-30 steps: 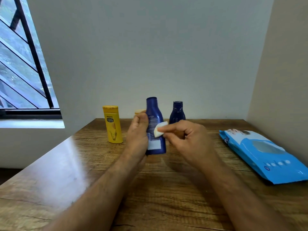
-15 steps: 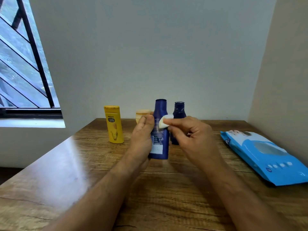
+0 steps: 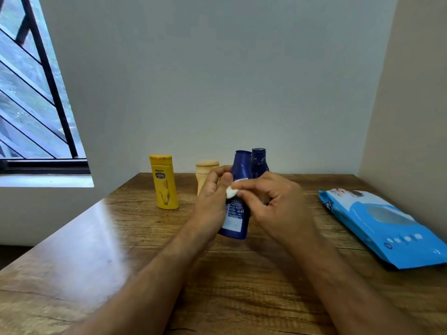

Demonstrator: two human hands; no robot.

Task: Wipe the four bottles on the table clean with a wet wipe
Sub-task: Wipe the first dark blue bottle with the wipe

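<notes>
Left hand (image 3: 212, 201) wraps the tall blue bottle (image 3: 235, 213) from its left side, fingers curled round the body, thumb up near the shoulder. That grip looks meant to steady the bottle while the other hand works. The bottle tilts a little and its base sits low over the desk (image 3: 96, 250); whether it touches the wood, I cannot tell.

Right hand (image 3: 273, 204) pinches a small folded wipe (image 3: 231, 192) between thumb and fingertips and presses it against the bottle's front, just below the neck. The other fingers curl loosely behind.

At the back of the desk the other three wait, upright: yellow bottle (image 3: 164, 182) on the left, well apart; tan bottle (image 3: 205, 172) half hidden behind the left hand; dark bottle (image 3: 259, 163) just behind the blue one. Whether any of them has been cleaned, these views do not say.

Wipe pack (image 3: 387, 228) lies flat on the right, near the wall, within easy reach for a fresh sheet.

Judgement: this is mid-wipe on one bottle, upper part being covered, lower label area likely next.
</notes>
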